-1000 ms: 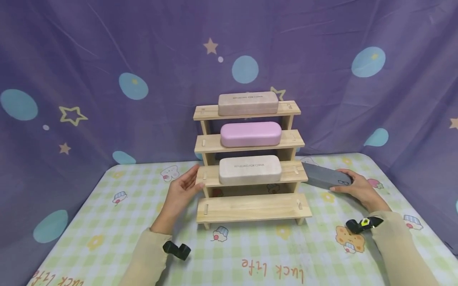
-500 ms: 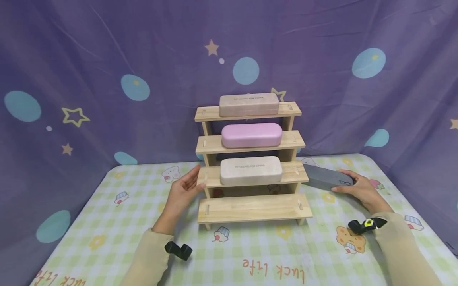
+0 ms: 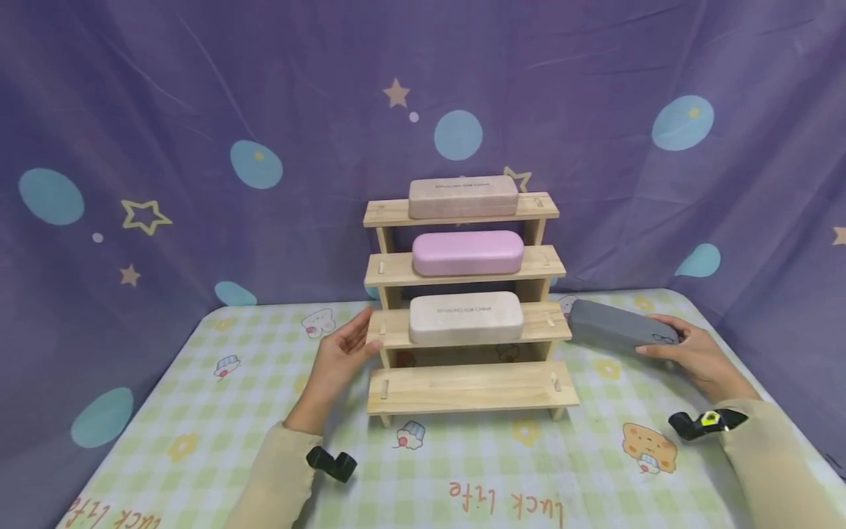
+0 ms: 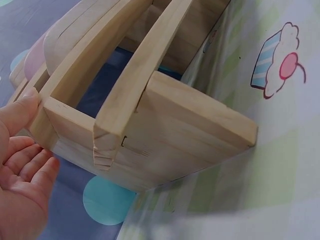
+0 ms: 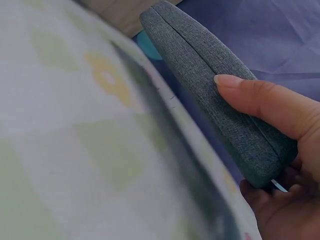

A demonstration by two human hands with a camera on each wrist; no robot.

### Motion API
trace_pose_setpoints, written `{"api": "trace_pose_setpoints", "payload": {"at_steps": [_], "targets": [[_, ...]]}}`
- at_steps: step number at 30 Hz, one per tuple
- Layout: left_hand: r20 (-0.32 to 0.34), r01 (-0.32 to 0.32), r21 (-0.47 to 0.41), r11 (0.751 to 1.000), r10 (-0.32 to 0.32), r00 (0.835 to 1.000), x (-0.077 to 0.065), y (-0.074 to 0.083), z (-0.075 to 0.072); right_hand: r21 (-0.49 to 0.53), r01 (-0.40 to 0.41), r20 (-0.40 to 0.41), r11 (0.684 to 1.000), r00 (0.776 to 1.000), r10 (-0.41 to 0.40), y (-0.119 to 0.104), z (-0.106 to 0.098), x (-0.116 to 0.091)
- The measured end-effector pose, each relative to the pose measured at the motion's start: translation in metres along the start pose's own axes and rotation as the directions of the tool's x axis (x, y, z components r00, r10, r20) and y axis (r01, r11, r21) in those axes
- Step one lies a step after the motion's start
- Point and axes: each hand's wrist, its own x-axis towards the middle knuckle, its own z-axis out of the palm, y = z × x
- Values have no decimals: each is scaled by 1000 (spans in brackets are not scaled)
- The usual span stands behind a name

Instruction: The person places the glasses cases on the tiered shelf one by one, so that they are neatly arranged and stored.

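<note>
A four-tier wooden display rack point(image 3: 473, 386) stands mid-table. My left hand point(image 3: 339, 355) is at its left side, thumb on the end of the second shelf from the bottom and fingers behind it; the left wrist view shows the thumb point(image 4: 22, 111) against the wood. To the right of the rack, my right hand point(image 3: 703, 356) grips the right end of a grey fabric glasses case point(image 3: 615, 323) with a small glasses print. In the right wrist view the thumb presses along the case's seam point(image 5: 200, 62), and a shadow lies on the cloth below the raised case.
On the upper shelves sit a beige-pink case point(image 3: 463, 198), a shiny pink case point(image 3: 468, 253) and a white case point(image 3: 465, 319), one per shelf. A green-checked tablecloth point(image 3: 251, 411) covers the table. Behind hangs a purple curtain point(image 3: 317, 110).
My right hand has shifted right with the grey glasses case, whose left end now shows clear of the rack. The left hand stays at the rack; the whole view has drifted slightly.
</note>
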Motion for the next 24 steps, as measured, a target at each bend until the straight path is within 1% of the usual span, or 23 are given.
{"api": "trace_pose_setpoints", "payload": {"at_steps": [6,7,13,18,21,24], "targets": [[-4,7,6,1000,-7,1000,-1,0,1,-82,62,-62,995,996,-67,-12,-10,-5],[-5,8,5,1000,-7,1000,-1,0,2,-81,78,-62,994,995,-83,-14,-11,-6],[-9,-1,6,1000,1,1000,-1,0,1,-3,115,-23,993,993,-115,-30,-17,-11],[-16,4,17,1000,-4,1000,-1,-1,0,-22,138,-8,990,990,-138,-45,-21,-16],[-16,6,19,1000,-6,1000,-1,-1,0,45,176,-5,983,984,-176,-55,-24,-21],[-17,10,20,1000,-10,1000,0,-1,1,146,222,21,964,974,-227,-63,-26,-24]]}}
